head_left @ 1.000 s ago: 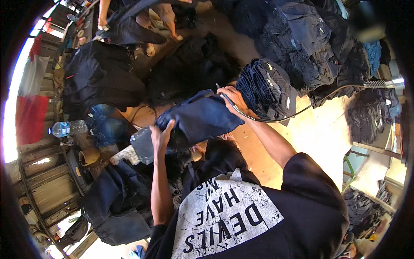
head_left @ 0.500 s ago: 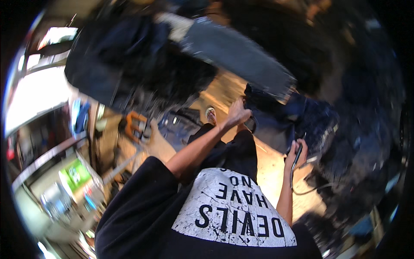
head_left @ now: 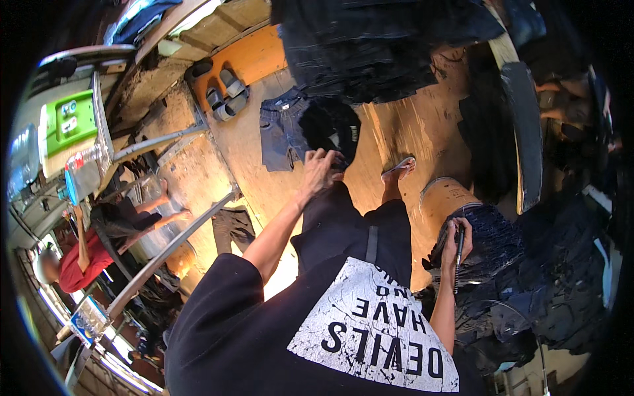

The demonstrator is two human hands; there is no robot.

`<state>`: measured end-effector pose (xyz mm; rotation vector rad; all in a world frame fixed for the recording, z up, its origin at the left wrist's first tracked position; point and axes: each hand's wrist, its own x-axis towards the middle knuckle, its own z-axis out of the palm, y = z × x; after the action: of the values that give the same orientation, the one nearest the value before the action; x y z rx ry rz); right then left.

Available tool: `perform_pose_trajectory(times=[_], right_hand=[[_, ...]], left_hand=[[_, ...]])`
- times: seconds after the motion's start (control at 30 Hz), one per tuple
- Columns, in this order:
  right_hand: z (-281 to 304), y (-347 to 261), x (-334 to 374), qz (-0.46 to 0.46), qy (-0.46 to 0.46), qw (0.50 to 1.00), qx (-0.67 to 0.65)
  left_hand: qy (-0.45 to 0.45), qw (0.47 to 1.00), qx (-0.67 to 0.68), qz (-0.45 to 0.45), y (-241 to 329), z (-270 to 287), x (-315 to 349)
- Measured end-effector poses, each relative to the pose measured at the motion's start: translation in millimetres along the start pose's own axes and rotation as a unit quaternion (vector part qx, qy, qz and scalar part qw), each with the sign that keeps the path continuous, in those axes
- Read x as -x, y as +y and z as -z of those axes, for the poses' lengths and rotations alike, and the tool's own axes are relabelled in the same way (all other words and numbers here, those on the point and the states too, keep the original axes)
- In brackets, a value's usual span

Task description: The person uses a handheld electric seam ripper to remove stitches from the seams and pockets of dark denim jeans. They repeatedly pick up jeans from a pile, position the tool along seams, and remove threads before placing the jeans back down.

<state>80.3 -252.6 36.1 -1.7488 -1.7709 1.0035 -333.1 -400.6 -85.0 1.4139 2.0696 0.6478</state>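
A bunched black garment [head_left: 328,123] sits directly ahead of the nearer left hand [head_left: 319,173], whose fingers curl though I cannot tell whether they grip it, beside denim shorts [head_left: 276,130] on the floor [head_left: 422,142], while the right hand [head_left: 465,243], well apart, grasps a slim black tool [head_left: 456,269].

Scuffed brown board floor [head_left: 234,152], orange panel [head_left: 254,53] along its top edge in view. Grey metal rail [head_left: 190,233] runs diagonally at left, wooden plank [head_left: 155,36] upper left. Glaring light patch [head_left: 284,276] on floor near centre.
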Motion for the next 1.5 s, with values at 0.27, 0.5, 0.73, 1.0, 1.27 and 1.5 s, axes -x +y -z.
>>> perform_pose_trajectory(times=[0.27, 0.5, 0.73, 1.0, 1.27, 1.5], right_hand=[[-24, -29, 28, 0.007, -0.041, 0.996, 0.083], [-20, -34, 71, -0.036, -0.036, 0.997, 0.058], [53, 8, 86, -0.076, 0.098, 0.991, 0.043], [234, 203, 45, -0.106, 0.512, 0.838, 0.155], [271, 363, -51, -0.281, 0.488, 0.823, 0.069], [300, 341, -34, -0.258, 0.541, 0.800, -0.012]], left_hand=[[0.011, 0.998, -0.059, 0.019, -205, 56, -14], [0.142, 0.935, -0.250, 0.207, -301, 15, -12], [-0.210, 0.955, -0.173, 0.117, -199, -54, 50], [-0.439, 0.896, 0.008, -0.061, 129, -114, -129], [-0.521, 0.755, 0.012, -0.398, 513, -220, -196], [-0.519, 0.742, 0.036, -0.422, 687, -371, -224]])
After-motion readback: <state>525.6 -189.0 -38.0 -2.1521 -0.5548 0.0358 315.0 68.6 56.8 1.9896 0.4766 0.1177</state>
